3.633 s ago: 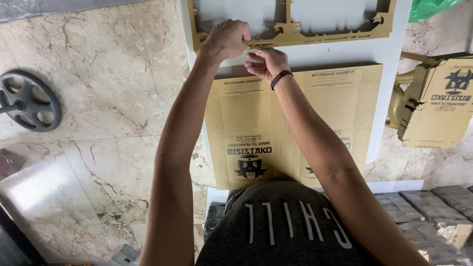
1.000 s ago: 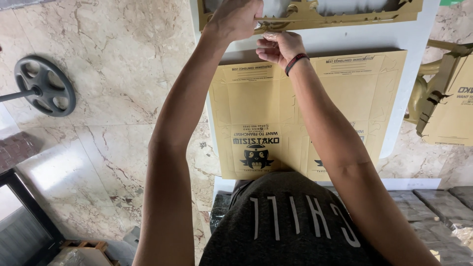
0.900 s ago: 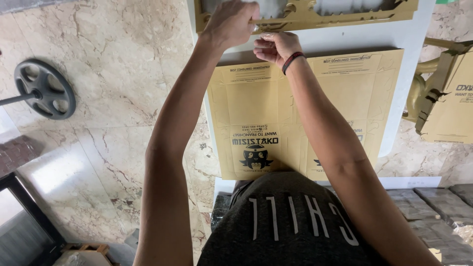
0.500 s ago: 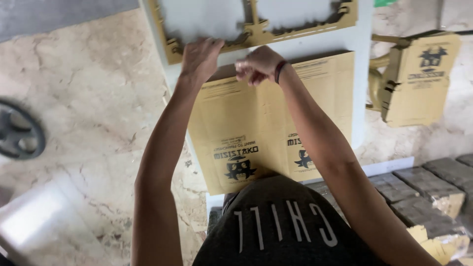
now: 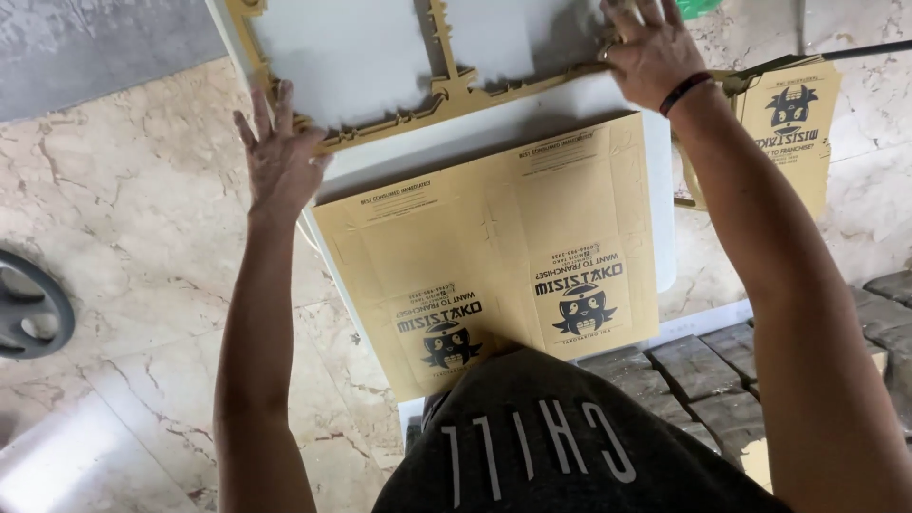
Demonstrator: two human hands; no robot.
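Head view looks straight down on a thin brown cardboard frame (image 5: 446, 90), the leftover skeleton of a die-cut sheet with large openings, lying across the far part of a white surface (image 5: 494, 123). The left hand (image 5: 278, 161) lies flat and open on the frame's near left corner, fingers spread and pointing away from the body, palm pressing the cardboard against the white surface. The right hand (image 5: 651, 47) is also open, fingers splayed, resting on the frame's right end near the top edge of the picture; a dark band (image 5: 686, 92) circles its wrist. Neither hand is closed around anything.

Just nearer the body, a stack of flat brown printed carton blanks (image 5: 494, 256) lies on the same surface, its far edge close to the frame and its near edge reaching the person's dark printed shirt (image 5: 570, 437). The blanks carry black cartoon logos and lettering.

To the right, beyond the right forearm, another folded brown carton (image 5: 793, 119) of the same kind sits off the surface, with a dark rod (image 5: 855, 49) crossing above it. Grey paving blocks (image 5: 703, 361) lie at lower right. The floor (image 5: 123, 218) is beige marble, and a dark round weight plate (image 5: 28, 318) lies on it at the far left.
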